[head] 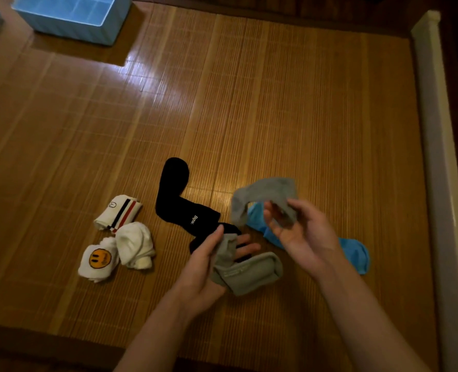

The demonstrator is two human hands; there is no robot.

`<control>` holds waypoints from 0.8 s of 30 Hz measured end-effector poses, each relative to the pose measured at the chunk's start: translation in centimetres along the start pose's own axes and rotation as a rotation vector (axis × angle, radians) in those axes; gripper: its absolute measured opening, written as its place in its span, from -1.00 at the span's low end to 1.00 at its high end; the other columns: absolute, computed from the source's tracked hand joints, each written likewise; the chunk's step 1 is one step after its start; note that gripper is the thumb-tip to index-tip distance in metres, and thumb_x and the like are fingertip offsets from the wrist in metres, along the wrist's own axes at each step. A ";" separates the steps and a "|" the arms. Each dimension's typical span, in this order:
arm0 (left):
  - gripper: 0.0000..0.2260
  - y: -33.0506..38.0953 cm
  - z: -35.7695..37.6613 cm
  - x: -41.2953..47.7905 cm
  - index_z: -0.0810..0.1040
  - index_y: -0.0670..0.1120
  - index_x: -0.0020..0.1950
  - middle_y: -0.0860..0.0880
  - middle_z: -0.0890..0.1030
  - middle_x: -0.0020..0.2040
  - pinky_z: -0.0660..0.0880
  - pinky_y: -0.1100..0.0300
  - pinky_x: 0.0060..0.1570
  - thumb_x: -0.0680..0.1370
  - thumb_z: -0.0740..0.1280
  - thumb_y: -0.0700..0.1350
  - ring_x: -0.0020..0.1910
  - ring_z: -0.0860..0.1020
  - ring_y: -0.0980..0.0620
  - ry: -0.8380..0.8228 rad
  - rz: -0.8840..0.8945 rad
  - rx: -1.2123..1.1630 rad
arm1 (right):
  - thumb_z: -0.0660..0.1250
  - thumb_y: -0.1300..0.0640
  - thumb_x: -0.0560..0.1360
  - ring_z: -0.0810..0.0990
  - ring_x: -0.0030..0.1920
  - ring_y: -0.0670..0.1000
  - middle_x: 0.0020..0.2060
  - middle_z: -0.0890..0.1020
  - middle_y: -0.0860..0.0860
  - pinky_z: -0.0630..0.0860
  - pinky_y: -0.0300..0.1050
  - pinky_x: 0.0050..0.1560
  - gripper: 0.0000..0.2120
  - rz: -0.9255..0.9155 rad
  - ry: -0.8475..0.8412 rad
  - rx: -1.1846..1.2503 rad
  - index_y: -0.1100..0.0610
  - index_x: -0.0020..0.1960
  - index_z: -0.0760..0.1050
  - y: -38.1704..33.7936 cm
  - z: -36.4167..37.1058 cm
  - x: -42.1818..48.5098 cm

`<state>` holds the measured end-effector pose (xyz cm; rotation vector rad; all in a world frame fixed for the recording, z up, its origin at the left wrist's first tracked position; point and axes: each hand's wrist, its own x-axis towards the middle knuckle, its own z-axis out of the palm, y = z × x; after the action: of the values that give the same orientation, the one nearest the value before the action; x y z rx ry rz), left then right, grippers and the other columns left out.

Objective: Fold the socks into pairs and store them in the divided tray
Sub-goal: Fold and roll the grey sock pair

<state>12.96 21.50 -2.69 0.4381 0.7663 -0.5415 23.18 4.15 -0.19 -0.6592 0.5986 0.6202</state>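
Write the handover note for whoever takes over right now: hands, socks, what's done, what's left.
Left hand holds the lower grey sock; right hand pinches the upper grey sock, lifted.
Black sock and blue sock lie loose on the mat.
Done: three white bundles folded, left of the hands.
Left: pair grey, black and blue, then move everything to the tray at the far left; no sock shows in it.

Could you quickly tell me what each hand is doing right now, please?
Left hand: holds the lower grey sock.
Right hand: pinches the upper grey sock.
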 end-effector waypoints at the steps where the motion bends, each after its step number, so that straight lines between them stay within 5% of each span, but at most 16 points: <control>1: -0.48 0.0 0.6 0.0 0.54 -0.20 0.40 -0.25 0.60 0.33 0.56 -0.10 0.21 0.65 0.25 0.17 0.27 0.61 -0.19 -0.067 0.018 -0.024 | 0.31 0.25 0.46 0.73 -0.11 0.12 -0.06 0.71 0.23 0.67 -0.04 -0.15 -0.79 0.047 -0.040 -0.092 0.28 -0.06 0.71 0.0 -0.4 -0.7; 3: -0.46 0.0 2.0 0.1 0.56 -0.18 0.40 -0.20 0.62 0.30 0.59 -0.02 0.14 0.65 0.23 0.22 0.20 0.65 -0.13 -0.102 0.071 -0.077 | 0.26 0.21 0.48 0.70 -0.26 0.09 -0.26 0.69 0.19 0.65 -0.08 -0.23 -0.75 0.131 -0.077 -0.314 0.27 -0.08 0.70 0.1 -1.4 -1.8; 6: -0.60 0.6 2.9 0.9 0.64 -0.15 0.19 -0.09 0.65 -0.02 0.58 0.14 -0.24 0.56 0.40 0.14 -0.23 0.60 0.01 0.084 0.220 -0.017 | 0.15 0.25 0.57 0.64 -0.29 0.15 -0.42 0.56 0.17 0.60 -0.02 -0.21 -0.73 0.152 -0.025 -0.620 0.40 0.06 0.55 0.2 -3.7 -2.6; 10: -0.76 1.1 3.3 1.4 0.66 -0.20 0.14 -0.22 0.69 0.09 0.64 -0.03 0.05 0.56 0.43 -0.08 0.04 0.69 -0.17 0.208 0.391 0.096 | 0.18 0.27 0.54 0.63 -0.21 0.18 -0.25 0.67 0.28 0.54 -0.08 -0.22 -0.74 0.079 0.100 -0.932 0.39 -0.07 0.60 -0.5 -6.8 -3.4; 14: -0.87 0.0 4.2 0.5 0.74 -0.11 -0.11 -0.17 0.73 -0.11 0.64 0.13 -0.25 0.53 0.44 -0.09 -0.16 0.73 -0.07 0.164 0.425 0.257 | 0.26 0.23 0.54 0.63 -0.05 0.07 -0.04 0.67 0.11 0.52 -0.08 -0.10 -0.85 0.058 0.237 -1.157 0.17 0.00 0.61 -1.1 -8.0 -4.2; 19: -0.80 -2.3 5.3 -0.1 0.70 -0.17 0.01 -0.20 0.71 -0.13 0.62 0.17 -0.26 0.54 0.41 -0.06 -0.21 0.70 -0.03 0.161 0.422 0.407 | 0.41 0.18 0.50 0.41 0.30 -0.36 0.33 0.46 -0.34 0.46 -0.41 0.05 -0.44 -0.283 0.040 -1.108 -0.29 0.38 0.41 -1.4 -6.4 -5.7; 21: -0.75 -3.0 5.8 -0.1 0.70 -0.18 0.07 -0.29 0.70 -0.05 0.63 0.07 -0.10 0.53 0.41 -0.03 -0.11 0.69 -0.13 0.148 0.420 0.497 | 0.48 0.11 0.46 0.36 0.36 -0.38 0.36 0.44 -0.36 0.43 -0.42 0.20 -0.35 -0.381 -0.118 -1.168 -0.31 0.44 0.36 -1.4 -5.7 -5.9; 24: -0.70 -3.8 6.4 -0.3 0.67 -0.18 0.16 -0.24 0.72 0.04 0.66 0.03 -0.03 0.57 0.36 0.00 -0.01 0.70 -0.15 0.102 0.421 0.595 | 0.52 0.10 0.47 0.61 0.14 -0.17 0.09 0.66 -0.13 0.59 -0.23 0.11 -0.67 -0.499 -0.101 -1.209 -0.09 0.20 0.59 -1.5 -4.9 -5.9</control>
<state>13.85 15.13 0.99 1.1568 0.5750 -0.3421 18.79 -2.19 1.16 -1.8254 -0.1245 0.4902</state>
